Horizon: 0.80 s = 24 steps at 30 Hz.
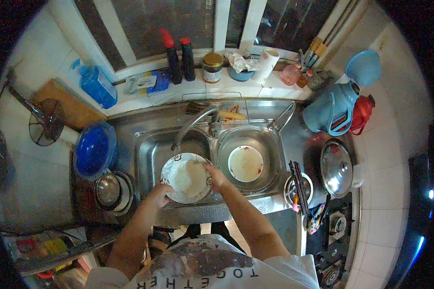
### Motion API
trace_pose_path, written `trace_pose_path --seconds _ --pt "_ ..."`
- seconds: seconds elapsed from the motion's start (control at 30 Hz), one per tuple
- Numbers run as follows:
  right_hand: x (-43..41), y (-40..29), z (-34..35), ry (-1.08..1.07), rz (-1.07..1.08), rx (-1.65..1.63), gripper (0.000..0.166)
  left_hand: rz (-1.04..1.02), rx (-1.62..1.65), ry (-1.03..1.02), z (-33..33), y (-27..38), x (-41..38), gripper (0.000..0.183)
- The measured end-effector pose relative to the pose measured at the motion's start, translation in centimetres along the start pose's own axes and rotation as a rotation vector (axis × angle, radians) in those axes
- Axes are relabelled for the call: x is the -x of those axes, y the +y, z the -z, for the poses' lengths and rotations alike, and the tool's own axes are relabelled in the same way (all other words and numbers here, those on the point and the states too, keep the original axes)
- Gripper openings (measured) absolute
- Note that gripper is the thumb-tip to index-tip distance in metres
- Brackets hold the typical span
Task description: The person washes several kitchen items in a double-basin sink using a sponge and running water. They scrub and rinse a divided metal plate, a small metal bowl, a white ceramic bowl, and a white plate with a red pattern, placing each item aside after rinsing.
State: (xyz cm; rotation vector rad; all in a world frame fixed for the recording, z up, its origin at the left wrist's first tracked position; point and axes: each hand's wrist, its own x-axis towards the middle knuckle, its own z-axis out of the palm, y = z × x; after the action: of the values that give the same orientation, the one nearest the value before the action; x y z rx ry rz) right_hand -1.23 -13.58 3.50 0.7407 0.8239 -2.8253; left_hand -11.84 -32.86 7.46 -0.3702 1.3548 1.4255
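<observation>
Both my hands grip a white plate [186, 178] with a patterned rim, held over the front of the left sink basin [148, 151]. My left hand [161, 193] has its lower left rim, and my right hand [217, 177] its right rim. The curved faucet [193, 124] ends just above the plate's far edge; whether water runs from it I cannot tell. In the right basin [273, 162] lies another white dish [245, 163] with red marks on its rim.
Left of the sink stand a blue basin [95, 150] and stacked metal bowls [108, 188]. Chopsticks [299, 184] lie over a bowl [308, 178] on the right, near a lidded pan [337, 168] and a blue thermos [327, 106]. Bottles and jars [212, 68] line the windowsill.
</observation>
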Motion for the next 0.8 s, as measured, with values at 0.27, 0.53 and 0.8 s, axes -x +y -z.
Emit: trace_pose_path --seconds 0.27,0.53,0.8 --pt "0.9 3.7 -2.1 0.352 0.374 0.083 0.047 -0.16 0.293 -0.075 -0.2 -6.7 -2.5 0.037" --pt "0.1 3.5 -0.7 0.246 0.411 -0.016 0.045 -0.206 0.297 0.064 -3.6 -3.0 0.3 0.026" --pt "0.3 -1.6 -0.9 -0.283 -0.067 -0.282 0.054 -0.111 0.144 0.077 -1.3 -2.8 0.7 0.035"
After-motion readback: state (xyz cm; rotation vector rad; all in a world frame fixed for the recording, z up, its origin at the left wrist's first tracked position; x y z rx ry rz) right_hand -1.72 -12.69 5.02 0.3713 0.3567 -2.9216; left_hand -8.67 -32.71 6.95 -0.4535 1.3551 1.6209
